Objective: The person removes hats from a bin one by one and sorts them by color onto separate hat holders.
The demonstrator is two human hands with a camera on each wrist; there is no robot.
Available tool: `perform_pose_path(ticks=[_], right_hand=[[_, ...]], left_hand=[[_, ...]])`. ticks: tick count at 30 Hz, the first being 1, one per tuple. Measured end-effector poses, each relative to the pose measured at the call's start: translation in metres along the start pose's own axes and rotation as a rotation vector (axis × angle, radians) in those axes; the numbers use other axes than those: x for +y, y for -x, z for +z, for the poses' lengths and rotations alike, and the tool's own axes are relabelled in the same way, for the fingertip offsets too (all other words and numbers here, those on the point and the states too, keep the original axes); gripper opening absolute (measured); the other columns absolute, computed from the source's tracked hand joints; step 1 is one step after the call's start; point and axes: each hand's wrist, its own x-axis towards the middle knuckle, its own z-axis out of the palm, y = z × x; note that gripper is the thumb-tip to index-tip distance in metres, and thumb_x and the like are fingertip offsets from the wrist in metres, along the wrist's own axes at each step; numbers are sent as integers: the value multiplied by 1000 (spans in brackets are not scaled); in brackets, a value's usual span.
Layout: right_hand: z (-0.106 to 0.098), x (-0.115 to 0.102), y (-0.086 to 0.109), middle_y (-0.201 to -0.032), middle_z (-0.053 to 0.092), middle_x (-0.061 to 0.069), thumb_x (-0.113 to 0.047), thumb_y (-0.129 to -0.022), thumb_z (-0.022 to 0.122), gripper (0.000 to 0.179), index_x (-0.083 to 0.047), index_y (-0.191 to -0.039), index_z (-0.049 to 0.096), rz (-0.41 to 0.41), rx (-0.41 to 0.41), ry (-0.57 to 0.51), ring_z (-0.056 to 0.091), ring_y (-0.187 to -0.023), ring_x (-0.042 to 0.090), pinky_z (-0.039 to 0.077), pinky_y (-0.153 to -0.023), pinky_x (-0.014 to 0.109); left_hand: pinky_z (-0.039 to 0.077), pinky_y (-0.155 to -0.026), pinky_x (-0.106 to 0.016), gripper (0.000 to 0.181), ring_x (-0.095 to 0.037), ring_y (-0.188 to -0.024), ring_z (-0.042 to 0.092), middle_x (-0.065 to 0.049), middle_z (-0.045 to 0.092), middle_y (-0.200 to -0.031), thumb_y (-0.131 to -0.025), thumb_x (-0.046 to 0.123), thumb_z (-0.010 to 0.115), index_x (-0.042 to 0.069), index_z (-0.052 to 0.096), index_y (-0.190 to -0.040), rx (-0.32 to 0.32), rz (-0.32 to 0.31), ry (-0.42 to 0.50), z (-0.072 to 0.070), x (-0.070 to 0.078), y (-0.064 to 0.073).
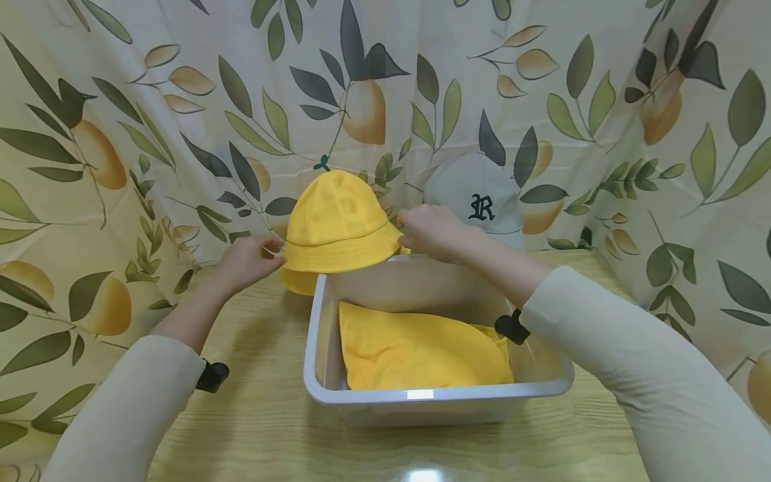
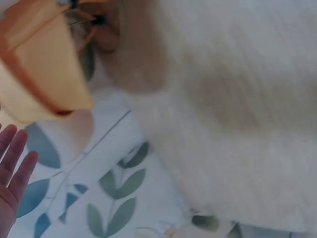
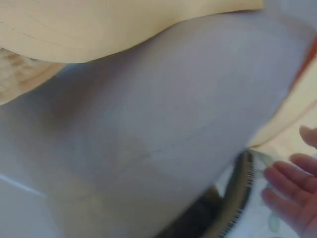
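A yellow bucket hat with a small green sprout on its crown stands behind the bin's back left corner. Another yellow brim shows below it. My left hand is at the left edge of the hat's brim, its fingers extended beside the brim in the left wrist view. At the brim's right edge is my right hand, its fingers loosely extended in the right wrist view. Inside the light grey plastic bin lies a flattened yellow fabric piece.
Behind the bin, a pale grey cap with a black letter R stands partly hidden by my right arm. A leaf-and-fruit patterned curtain closes off the back and sides. Wood-grain tabletop extends left of the bin and in front.
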Motion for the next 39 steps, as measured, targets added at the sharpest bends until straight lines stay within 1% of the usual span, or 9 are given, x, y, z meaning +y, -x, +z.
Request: perform_pose_path(ticks=[4, 9, 10, 15, 18, 21, 25, 32, 39], right_hand=[[-9, -2, 9, -99, 63, 8, -37, -89, 63, 41, -4, -112, 58, 26, -80, -72, 59, -84, 21, 50, -69, 35], [-21, 0, 27, -115, 58, 17, -41, -88, 64, 63, 4, -129, 45, -29, -135, -139, 56, -103, 27, 46, -90, 42], [-24, 2, 31, -120, 55, 19, -42, -88, 63, 68, 5, -132, 41, -31, -140, -160, 54, -109, 29, 44, -94, 43], [-37, 15, 50, -150, 23, 27, -52, -89, 57, 94, 7, -147, 13, -5, -128, -224, 24, -139, 38, 23, -112, 50], [-41, 23, 63, -155, 9, 24, -60, -89, 51, 98, 3, -149, 5, 6, -114, -186, 9, -143, 39, 11, -114, 55], [-45, 28, 78, -157, 1, 22, -68, -86, 46, 103, -2, -151, -1, 33, -107, -135, -1, -144, 39, 2, -112, 61], [-46, 35, 95, -156, -8, 22, -71, -84, 45, 107, -6, -151, -8, 71, -97, -100, -7, -142, 43, -4, -108, 66], [-45, 47, 122, -155, -14, 21, -69, -83, 50, 110, -5, -150, -10, 91, -71, -67, -13, -141, 44, -7, -104, 70], [-41, 49, 148, -155, -17, 19, -68, -83, 51, 111, -1, -149, -8, 87, -46, -26, -14, -141, 42, -9, -105, 69]], left_hand=[[52, -79, -47, 37, -34, -100, 64, -19, 64, -113, -89, 24, 64, 0, 62, -116, -61, 10, -29, -21, 11, -3], [49, -87, -49, 50, -34, -108, 60, -18, 60, -124, -89, 34, 63, 2, 57, -127, -154, 64, -61, -40, 32, -11], [48, -87, -49, 53, -35, -104, 61, -18, 58, -127, -89, 35, 63, 3, 55, -130, -174, 68, -58, -42, 38, -13], [34, -104, -54, 69, -38, -129, 41, -20, 38, -147, -89, 44, 60, 7, 39, -144, -246, 98, -93, -50, 62, -24], [13, -113, -56, 80, -37, -142, 17, -17, 23, -154, -88, 52, 57, 9, 28, -149, -268, 139, -131, -51, 74, -30], [-5, -113, -56, 90, -32, -146, 3, -12, 10, -158, -86, 59, 55, 12, 15, -152, -288, 167, -152, -49, 86, -33], [-16, -108, -60, 102, -28, -145, -8, -10, -3, -159, -82, 64, 57, 17, 0, -153, -307, 185, -139, -45, 104, -30], [-21, -105, -59, 106, -24, -144, -15, -4, -13, -157, -80, 67, 56, 24, -10, -151, -333, 251, -182, -37, 137, -27], [-17, -108, -59, 109, -18, -143, -18, -1, -14, -157, -78, 69, 57, 25, -10, -151, -310, 377, -212, -25, 168, -32]])
